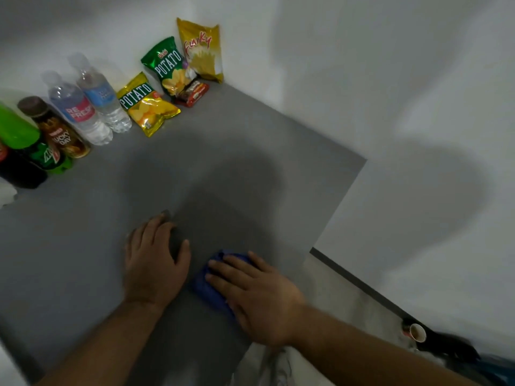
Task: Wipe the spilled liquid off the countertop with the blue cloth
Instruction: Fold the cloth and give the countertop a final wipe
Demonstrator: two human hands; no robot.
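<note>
Head view, blue cloth: soft, light, bunches easily; press flat from above.
Right hand: palm flattened on cloth, at 5 o'clock.
Left hand: spread flat on countertop, holding nothing.

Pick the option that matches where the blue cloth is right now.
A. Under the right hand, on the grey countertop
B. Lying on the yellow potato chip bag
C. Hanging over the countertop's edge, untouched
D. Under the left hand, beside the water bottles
A: the crumpled blue cloth lies on the grey countertop beneath the right hand, while the left hand rests flat beside it, holding nothing.
</note>
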